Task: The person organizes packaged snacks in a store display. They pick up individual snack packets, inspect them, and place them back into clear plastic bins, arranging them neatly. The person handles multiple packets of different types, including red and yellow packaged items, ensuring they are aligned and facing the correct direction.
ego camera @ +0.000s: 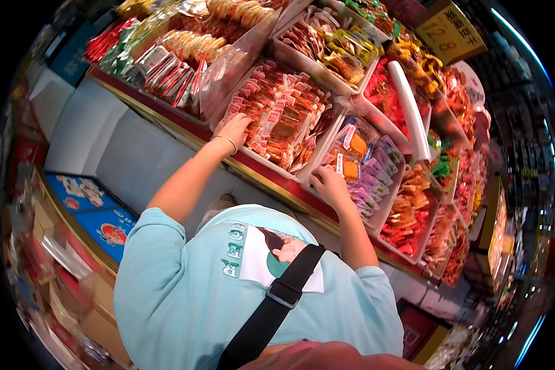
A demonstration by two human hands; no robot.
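Note:
My left hand [233, 129], with a thin bracelet at the wrist, rests at the near left edge of a clear plastic bin of red-brown packaged snacks [284, 115]. Its fingertips touch the packets there; whether they grip one cannot be told. My right hand [329, 184] is at the near left corner of the neighbouring bin, which holds purple snack packets [374, 171] and a few orange-filled packs [351, 169]. The fingers of this hand are curled at the bin's rim, and their tips are partly hidden.
More bins hold silver-and-red packets [169, 76], yellow packets [351, 46] and red packets [409, 222]. A white roll [409, 111] lies across the bins behind. A yellow price sign [451, 34] stands at the back. The display's red and gold edge [277, 185] runs before me; blue panels [104, 231] are lower left.

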